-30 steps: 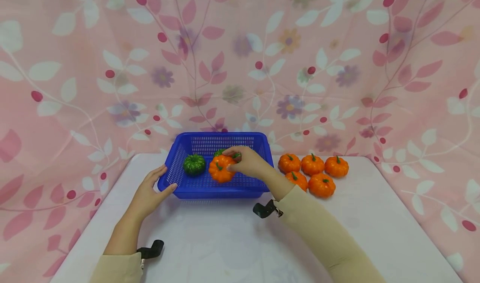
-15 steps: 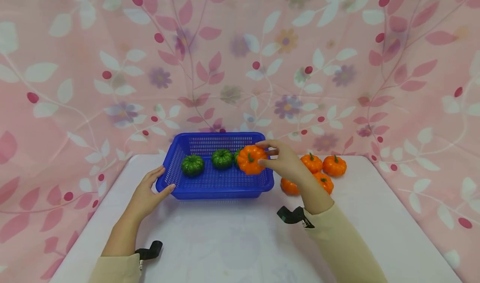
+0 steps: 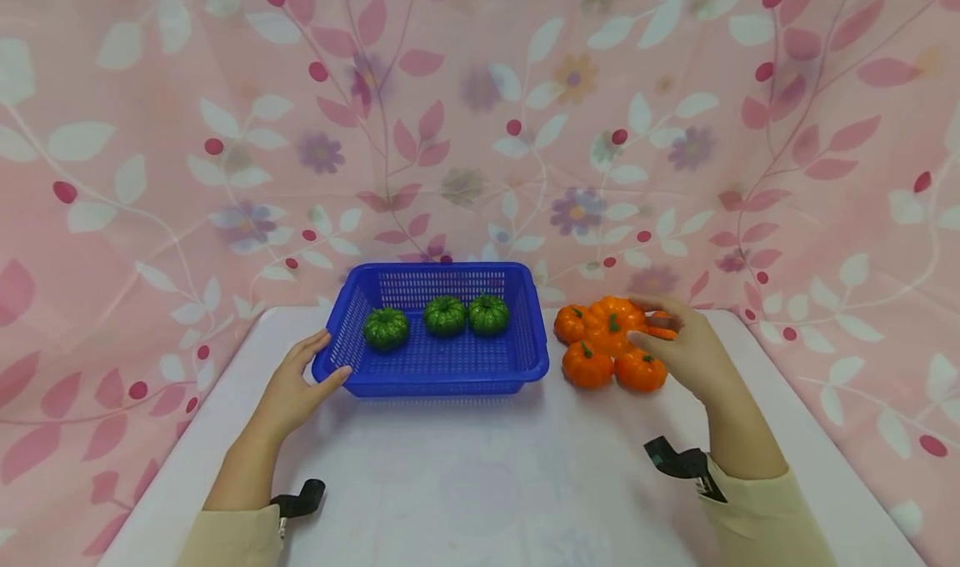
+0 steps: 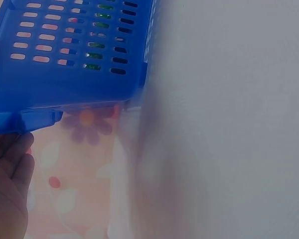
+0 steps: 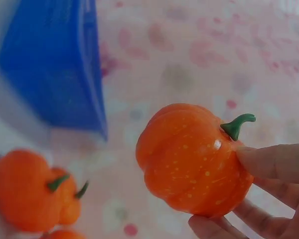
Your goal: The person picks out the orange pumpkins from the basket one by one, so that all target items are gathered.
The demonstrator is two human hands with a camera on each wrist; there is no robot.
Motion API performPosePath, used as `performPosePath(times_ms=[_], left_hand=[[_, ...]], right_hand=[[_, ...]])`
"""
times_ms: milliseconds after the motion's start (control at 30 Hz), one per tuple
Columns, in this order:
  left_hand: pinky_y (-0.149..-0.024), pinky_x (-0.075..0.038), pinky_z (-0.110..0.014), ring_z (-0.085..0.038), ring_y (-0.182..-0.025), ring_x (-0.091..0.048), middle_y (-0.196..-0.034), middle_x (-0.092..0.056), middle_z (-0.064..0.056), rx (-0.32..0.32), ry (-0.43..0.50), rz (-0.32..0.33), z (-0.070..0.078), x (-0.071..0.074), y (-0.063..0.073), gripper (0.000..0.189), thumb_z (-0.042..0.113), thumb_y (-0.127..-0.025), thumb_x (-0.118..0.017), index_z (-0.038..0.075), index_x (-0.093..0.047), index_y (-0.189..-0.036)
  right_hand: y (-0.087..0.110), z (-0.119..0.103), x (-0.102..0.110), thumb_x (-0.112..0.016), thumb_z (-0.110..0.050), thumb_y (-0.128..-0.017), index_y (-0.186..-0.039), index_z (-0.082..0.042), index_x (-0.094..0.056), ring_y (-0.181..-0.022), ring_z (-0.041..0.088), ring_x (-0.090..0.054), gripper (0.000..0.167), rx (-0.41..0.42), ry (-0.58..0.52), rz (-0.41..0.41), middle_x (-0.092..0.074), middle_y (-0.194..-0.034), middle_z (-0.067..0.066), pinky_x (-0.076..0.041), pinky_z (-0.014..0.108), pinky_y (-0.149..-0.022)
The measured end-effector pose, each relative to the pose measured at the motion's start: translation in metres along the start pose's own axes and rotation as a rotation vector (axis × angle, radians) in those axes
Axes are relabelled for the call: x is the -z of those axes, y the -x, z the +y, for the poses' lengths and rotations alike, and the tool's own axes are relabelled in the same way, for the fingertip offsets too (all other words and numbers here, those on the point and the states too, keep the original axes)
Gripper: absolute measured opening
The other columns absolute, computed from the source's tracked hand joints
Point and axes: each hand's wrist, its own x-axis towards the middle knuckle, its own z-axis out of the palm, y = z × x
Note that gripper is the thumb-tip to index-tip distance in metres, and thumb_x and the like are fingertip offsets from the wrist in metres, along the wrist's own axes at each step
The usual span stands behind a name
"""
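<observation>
My right hand holds a small orange pumpkin by its side, thumb near the green stem, above a group of similar pumpkins. The right wrist view shows this held pumpkin large, its stem to the upper right. Below it on the table are a front-left pumpkin, a front-right pumpkin and others partly hidden by the held one and the hand. My left hand touches the left end of a blue basket, thumb and fingers spread. In the left wrist view its fingertips meet the rim.
Inside the basket sit a left green pumpkin, a middle green pumpkin and a right green pumpkin. A white cloth covers the table. Behind it hangs a pink floral curtain.
My right hand has carried the orange pumpkin right, from over the basket to over the orange group, uncovering the green pumpkins. My left hand has stayed at the basket.
</observation>
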Motion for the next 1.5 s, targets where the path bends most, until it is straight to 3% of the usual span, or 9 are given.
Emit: performPosePath(times_ms=[133,367,600,833,1000,1233,1333,1433,1500], left_hand=[[-0.112,-0.024,-0.069,-0.045,-0.147,-0.024,-0.161,-0.03,-0.016,0.008,0.001,-0.005,0.001,0.001,-0.001,0.082,0.043,-0.092,-0.072,0.002,-0.036,-0.154],[-0.113,-0.024,-0.068,-0.044,-0.147,-0.024,-0.161,-0.03,-0.016,0.002,0.001,-0.004,0.001,0.002,0.0,0.082,0.042,-0.092,-0.072,0.001,-0.037,-0.153],[-0.113,-0.024,-0.068,-0.045,-0.147,-0.024,-0.161,-0.03,-0.017,0.009,0.008,-0.002,0.002,0.004,0.0,0.083,0.044,-0.092,-0.072,0.0,-0.037,-0.153],[-0.113,-0.025,-0.068,-0.044,-0.147,-0.024,-0.161,-0.031,-0.017,0.009,0.001,-0.001,0.0,0.001,0.0,0.082,0.042,-0.091,-0.073,0.001,-0.037,-0.153],[-0.113,-0.024,-0.067,-0.044,-0.147,-0.024,-0.161,-0.031,-0.017,0.01,0.008,-0.003,0.0,0.001,0.0,0.082,0.041,-0.091,-0.073,0.001,-0.038,-0.153],[-0.113,-0.024,-0.067,-0.044,-0.147,-0.023,-0.161,-0.029,-0.017,0.024,0.009,-0.01,0.004,0.002,0.002,0.082,0.04,-0.092,-0.073,0.001,-0.036,-0.153],[-0.114,-0.024,-0.067,-0.044,-0.147,-0.023,-0.161,-0.03,-0.016,0.017,0.009,-0.008,0.004,0.002,0.002,0.082,0.041,-0.092,-0.073,0.0,-0.037,-0.153],[-0.114,-0.024,-0.066,-0.044,-0.147,-0.024,-0.161,-0.03,-0.016,0.005,0.012,-0.005,0.004,0.002,0.001,0.081,0.041,-0.092,-0.073,0.0,-0.038,-0.153],[-0.114,-0.024,-0.066,-0.044,-0.147,-0.024,-0.161,-0.031,-0.016,0.004,0.013,-0.005,0.004,0.002,0.001,0.081,0.041,-0.091,-0.073,0.0,-0.038,-0.153]], right_hand=[[0.004,0.026,0.013,-0.069,-0.025,-0.096,-0.146,-0.009,-0.051,-0.126,0.046,-0.051,0.056,-0.017,0.044,0.038,-0.051,-0.142,0.019,-0.053,0.055,-0.095],[0.014,0.069,0.029,-0.069,-0.031,-0.096,-0.145,-0.008,-0.051,-0.124,0.05,-0.051,0.057,-0.052,0.085,0.083,-0.048,-0.143,0.022,-0.057,0.022,-0.08],[0.019,0.099,0.037,-0.067,-0.032,-0.097,-0.145,-0.003,-0.049,-0.124,0.053,-0.049,0.059,-0.114,0.115,0.112,-0.046,-0.142,0.028,-0.058,0.045,-0.086],[0.024,0.121,0.039,-0.067,-0.03,-0.097,-0.144,0.001,-0.049,-0.121,0.055,-0.051,0.059,-0.135,0.143,0.146,-0.047,-0.138,0.031,-0.061,0.041,-0.08],[0.024,0.138,0.04,-0.065,-0.035,-0.098,-0.147,0.001,-0.045,-0.122,0.055,-0.049,0.064,-0.216,0.12,0.163,-0.044,-0.14,0.032,-0.056,0.052,-0.087],[0.023,0.159,0.041,-0.064,-0.029,-0.099,-0.146,0.007,-0.041,-0.12,0.055,-0.051,0.063,-0.257,0.033,0.192,-0.042,-0.138,0.036,-0.055,0.013,-0.069],[0.021,0.168,0.041,-0.064,-0.023,-0.1,-0.145,0.01,-0.039,-0.097,0.025,-0.066,0.062,-0.275,-0.019,0.181,-0.041,-0.137,0.038,-0.055,0.012,-0.068],[0.019,0.175,0.04,-0.062,-0.022,-0.1,-0.147,0.012,-0.035,-0.082,-0.004,-0.058,0.064,-0.323,-0.087,0.155,-0.037,-0.139,0.039,-0.058,0.017,-0.072],[0.018,0.178,0.039,-0.061,-0.022,-0.101,-0.148,0.011,-0.031,-0.079,-0.01,-0.054,0.065,-0.36,-0.141,0.136,-0.034,-0.142,0.038,-0.058,0.021,-0.076]])
